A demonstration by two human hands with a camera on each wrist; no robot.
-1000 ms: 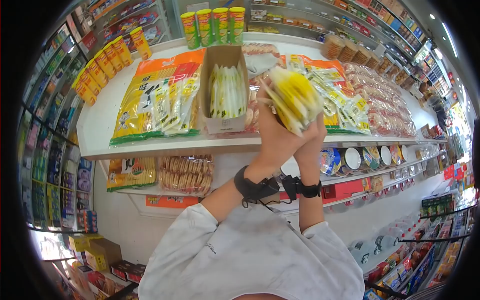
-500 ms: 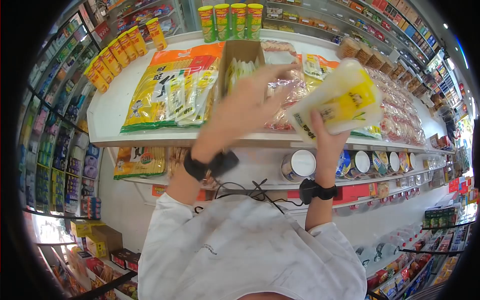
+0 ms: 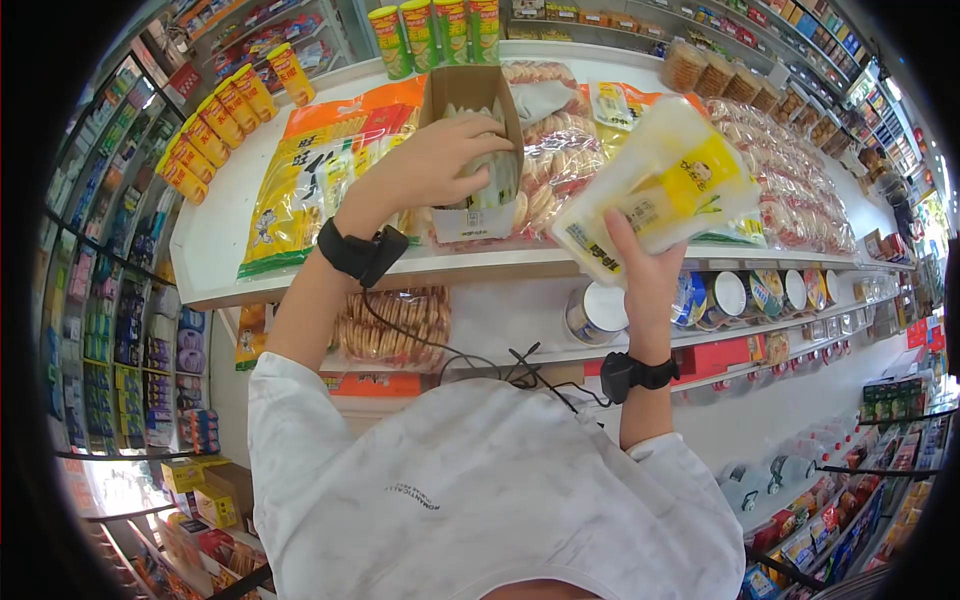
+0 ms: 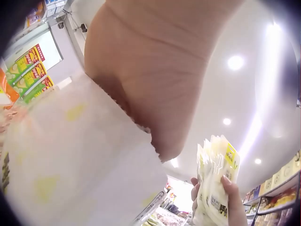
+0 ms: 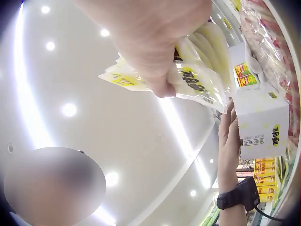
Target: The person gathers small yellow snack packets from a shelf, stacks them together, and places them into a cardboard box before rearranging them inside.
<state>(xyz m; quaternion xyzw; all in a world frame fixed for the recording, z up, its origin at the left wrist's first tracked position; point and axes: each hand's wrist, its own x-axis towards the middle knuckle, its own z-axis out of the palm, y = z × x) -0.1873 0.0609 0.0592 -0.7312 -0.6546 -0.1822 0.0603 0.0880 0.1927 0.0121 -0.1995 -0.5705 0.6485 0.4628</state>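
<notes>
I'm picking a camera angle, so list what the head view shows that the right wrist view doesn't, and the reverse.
Head only: white-lidded tubs and clear bottles.
Right wrist only: a broad ceiling with several round lights.
Both: the left hand at the box, the right hand gripping packets, and yellow canisters.

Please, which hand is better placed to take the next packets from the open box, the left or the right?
Probably the left hand: its fingers are at the mouth of the box. The right hand is farther away and occupied, holding a stack of packets.
</notes>
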